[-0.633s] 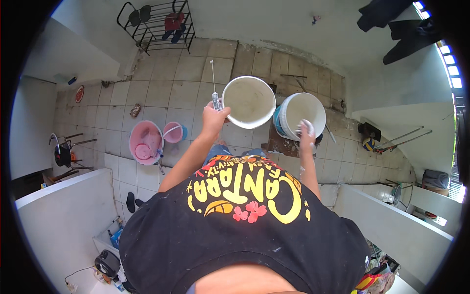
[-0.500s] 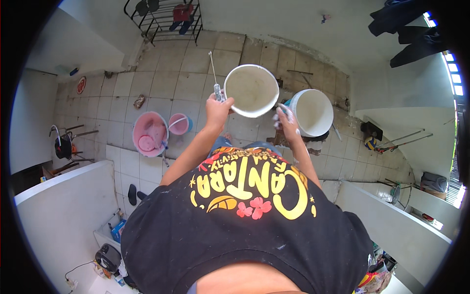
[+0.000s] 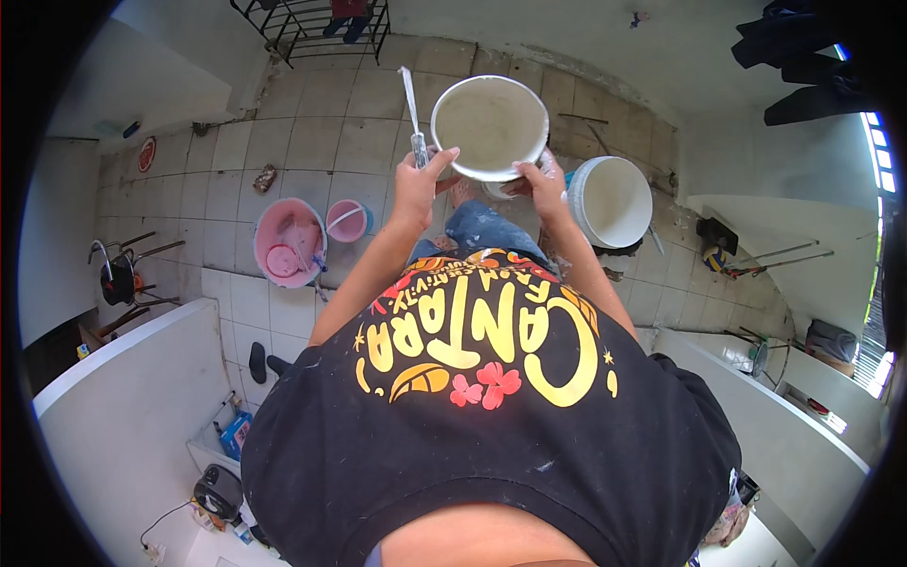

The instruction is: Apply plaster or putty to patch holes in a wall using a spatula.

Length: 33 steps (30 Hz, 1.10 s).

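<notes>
I'm lifting the white bucket [image 3: 489,126], left hand [image 3: 416,184] pinching rim and brush [image 3: 413,113], right hand [image 3: 545,189] clamping the rim; next needs level carrying.

Held up in front of the chest at twelve o'clock: a bucket [image 3: 489,126], gripped at its near rim by the left hand [image 3: 416,184] at seven o'clock and the right hand [image 3: 543,186] at five. Clamped in the left hand too, a long tool [image 3: 412,111], just beside the bucket's left wall. On the tiled floor [image 3: 302,142] at two o'clock, a second bucket [image 3: 612,200]. At ten o'clock, a basin [image 3: 288,243] with a small pail [image 3: 348,220] just to its right. Far ahead at eleven, a rack [image 3: 312,24].
</notes>
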Tool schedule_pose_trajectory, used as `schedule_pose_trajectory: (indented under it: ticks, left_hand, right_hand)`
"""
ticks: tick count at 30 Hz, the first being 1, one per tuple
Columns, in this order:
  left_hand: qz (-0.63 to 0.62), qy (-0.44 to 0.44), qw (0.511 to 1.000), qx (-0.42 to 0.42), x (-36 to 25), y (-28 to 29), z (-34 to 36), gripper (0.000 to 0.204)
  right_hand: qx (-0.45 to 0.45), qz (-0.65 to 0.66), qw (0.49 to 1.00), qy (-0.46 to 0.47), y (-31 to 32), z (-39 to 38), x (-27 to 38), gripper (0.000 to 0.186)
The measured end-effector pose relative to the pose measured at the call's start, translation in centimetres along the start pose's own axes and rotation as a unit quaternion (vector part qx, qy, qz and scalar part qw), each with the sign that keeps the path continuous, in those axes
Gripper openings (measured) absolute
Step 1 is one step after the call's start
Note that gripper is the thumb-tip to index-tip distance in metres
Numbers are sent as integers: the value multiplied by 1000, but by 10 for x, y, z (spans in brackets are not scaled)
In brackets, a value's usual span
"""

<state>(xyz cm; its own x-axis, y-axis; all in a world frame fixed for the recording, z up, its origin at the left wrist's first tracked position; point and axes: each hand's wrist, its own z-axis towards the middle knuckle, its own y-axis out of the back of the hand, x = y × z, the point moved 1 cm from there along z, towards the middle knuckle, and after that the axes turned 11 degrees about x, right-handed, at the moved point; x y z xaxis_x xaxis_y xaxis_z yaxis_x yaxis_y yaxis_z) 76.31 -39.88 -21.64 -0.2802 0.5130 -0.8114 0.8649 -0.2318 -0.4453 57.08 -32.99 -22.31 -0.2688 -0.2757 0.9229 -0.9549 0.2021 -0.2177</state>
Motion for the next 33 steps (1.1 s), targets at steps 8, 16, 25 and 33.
schedule_pose_trajectory:
  ticks: [8, 16, 25, 33]
  left_hand:
    - [65, -43, 996, 46, -47, 3, 86, 36]
    - [-9, -12, 1000, -12, -90, -33, 206, 47]
    - [132, 87, 983, 97, -110, -103, 311, 56]
    - [195, 205, 926, 251, -121, -141, 420, 58]
  right_hand:
    - [-41, -5, 998, 41, 71, 67, 52, 39]
    - [-40, -23, 997, 64, 144, 154, 96, 32]
    - [-76, 4, 996, 48, 178, 210, 120, 41]
    - [-144, -20, 989, 31, 203, 262, 126, 41]
